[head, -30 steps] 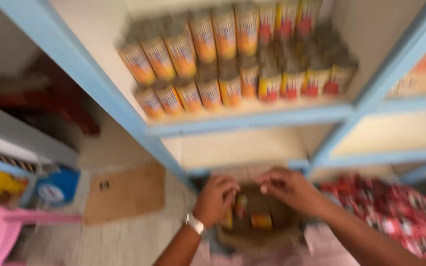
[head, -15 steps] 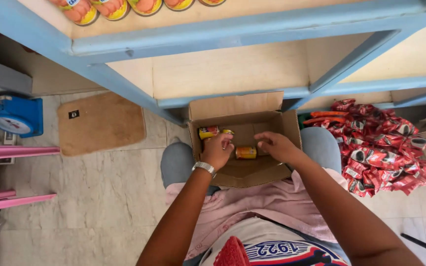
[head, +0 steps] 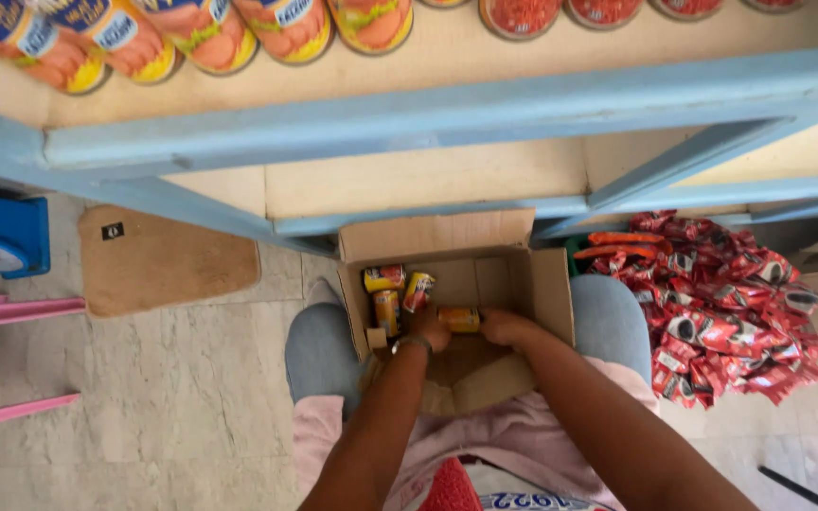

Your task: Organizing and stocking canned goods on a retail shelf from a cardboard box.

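Both hands are down inside an open cardboard box point(head: 549, 284) resting on the person's lap, and the step in hand is judged to be lifting a can out of it. The left hand point(head: 430, 328) and the right hand point(head: 506, 326) meet on one small can point(head: 459, 318) lying on its side between them; each grip is closed against an end of that can, the left from its left end, the right from its right end. The can sits low in the box, near the middle of the floor. Just beyond the left grip, toward the far left corner of the box, three more cans point(head: 392, 289) stand or lean close together, apart from the held one. Count inside the box: four cans visible in all, though the hands may hide others. Above the grips, a blue-framed shelf point(head: 447, 118) carries a row of larger cans point(head: 281, 28); about nine show, cut off at the frame edge. To the right of the right grip lies a heap of red packets point(head: 721, 303), too many and too overlapped to count. The next move would call for a firm two-ended hold and a straight lift clear of the box walls.
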